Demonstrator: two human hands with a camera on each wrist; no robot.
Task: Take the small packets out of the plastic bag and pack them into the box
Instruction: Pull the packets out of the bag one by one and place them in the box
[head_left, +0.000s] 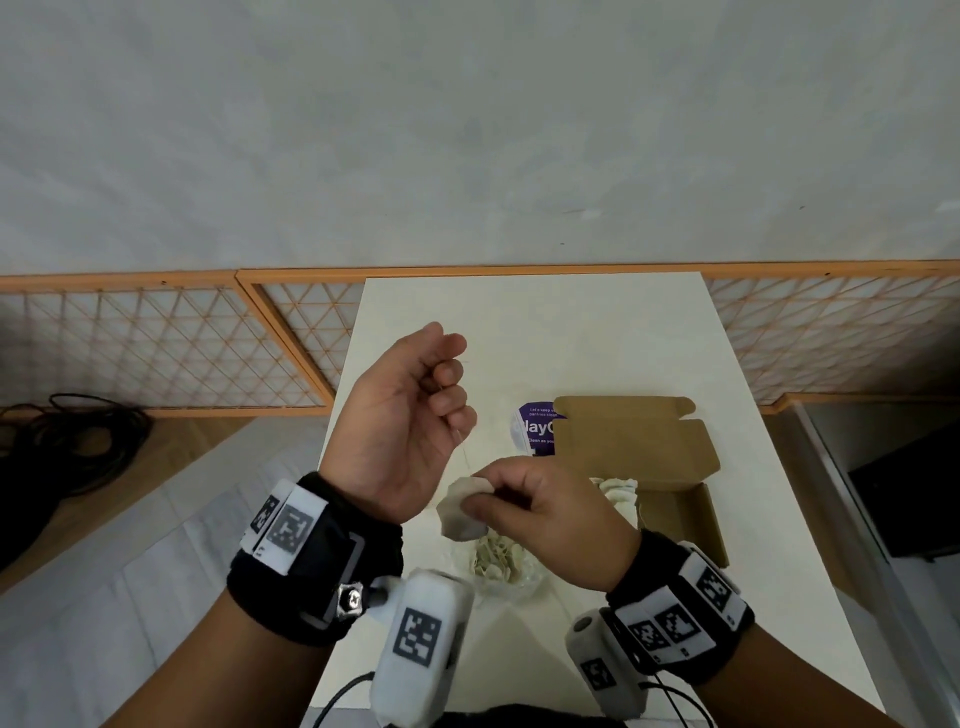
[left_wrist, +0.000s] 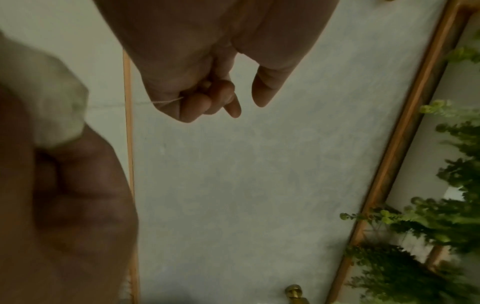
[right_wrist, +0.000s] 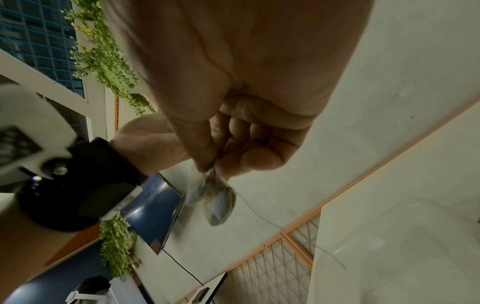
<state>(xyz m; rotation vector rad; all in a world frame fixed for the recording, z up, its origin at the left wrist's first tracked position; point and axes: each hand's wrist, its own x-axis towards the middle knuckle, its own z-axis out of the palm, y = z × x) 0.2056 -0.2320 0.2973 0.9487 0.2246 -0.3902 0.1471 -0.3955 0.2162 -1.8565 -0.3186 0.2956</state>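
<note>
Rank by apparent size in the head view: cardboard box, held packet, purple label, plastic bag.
1. cardboard box
2. plastic bag, partly hidden by the hands
3. and 4. held packet and purple label: similar; both partly covered, and the packet is nearer the camera.

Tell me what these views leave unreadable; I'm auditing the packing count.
- Head view: the box interior is mostly behind the right hand, so its packets cannot be counted.
- Head view: the plastic bag lies under the hands; its contents blur together.
- Head view: the purple label is cut off by the box flap.
- Left wrist view: the tea bag is blurred; the left hand pinches its string.
</note>
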